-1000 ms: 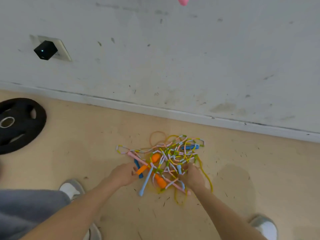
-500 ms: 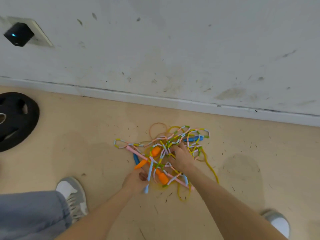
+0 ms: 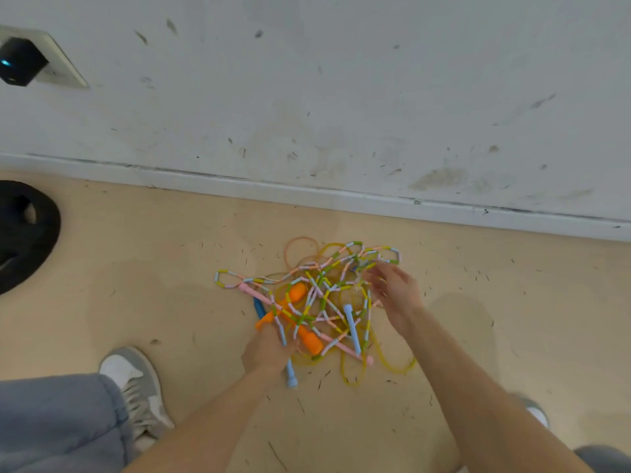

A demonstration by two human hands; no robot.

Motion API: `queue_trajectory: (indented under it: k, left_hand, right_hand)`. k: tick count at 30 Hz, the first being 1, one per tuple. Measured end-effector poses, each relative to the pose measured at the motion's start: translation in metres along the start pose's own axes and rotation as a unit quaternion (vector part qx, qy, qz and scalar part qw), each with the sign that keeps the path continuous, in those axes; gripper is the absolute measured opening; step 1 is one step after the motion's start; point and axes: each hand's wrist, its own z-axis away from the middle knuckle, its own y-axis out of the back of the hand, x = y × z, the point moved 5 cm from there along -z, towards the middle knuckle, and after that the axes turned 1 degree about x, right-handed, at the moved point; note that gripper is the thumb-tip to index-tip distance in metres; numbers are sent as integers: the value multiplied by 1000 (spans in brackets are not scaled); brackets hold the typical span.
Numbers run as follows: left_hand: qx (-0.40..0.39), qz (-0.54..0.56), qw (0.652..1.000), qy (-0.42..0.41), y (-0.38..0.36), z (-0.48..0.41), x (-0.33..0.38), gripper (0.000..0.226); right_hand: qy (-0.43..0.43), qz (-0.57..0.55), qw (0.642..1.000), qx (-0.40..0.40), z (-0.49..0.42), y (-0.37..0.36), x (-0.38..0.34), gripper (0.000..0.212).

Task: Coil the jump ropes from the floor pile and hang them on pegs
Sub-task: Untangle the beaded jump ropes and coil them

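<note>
1. head view: jump ropes [image 3: 317, 295] are lying tangled near the skirting board [image 3: 307, 192].
2. left hand [image 3: 268, 353] is clenching a blue handle [image 3: 291, 378].
3. right hand [image 3: 392, 291] is shifting toward the skirting board, grip unclear; untangling is starting.

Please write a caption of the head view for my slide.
Left hand grips a light blue plastic handle; right hand touches the tangled multicoloured jump ropes.

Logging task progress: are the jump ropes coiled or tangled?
Tangled: the ropes lie in one heap on the floor, strands crossing, none looped neatly. The left hand grips a blue handle.
</note>
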Motion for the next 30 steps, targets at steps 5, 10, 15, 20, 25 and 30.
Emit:
queue_trajectory:
  k: [5, 10, 15, 20, 25, 30]
  left_hand:
    - [-26, -96, 995, 12, -8, 1, -4, 34]
    - [14, -81, 997, -9, -3, 6, -8, 30]
    - [43, 0, 998, -42, 9, 11, -18, 36]
    - [-48, 307, 945, -102, 36, 23, 0, 23]
    - [-8, 379, 914, -146, 101, 48, 50, 25]
    - [-60, 425, 878, -212, 200, 98, 123, 29]
  right_hand:
    - [-19, 128, 984, 123, -8, 49, 13, 31]
    - [18, 531, 847, 16, 22, 28, 71, 38]
    - [30, 598, 801, -6, 35, -1, 82, 26]
    - [8, 397, 911, -110, 48, -25, 23, 25]
    - [152, 369, 894, -202, 95, -61, -94, 20]
    - [200, 497, 787, -307, 175, -95, -197, 27]
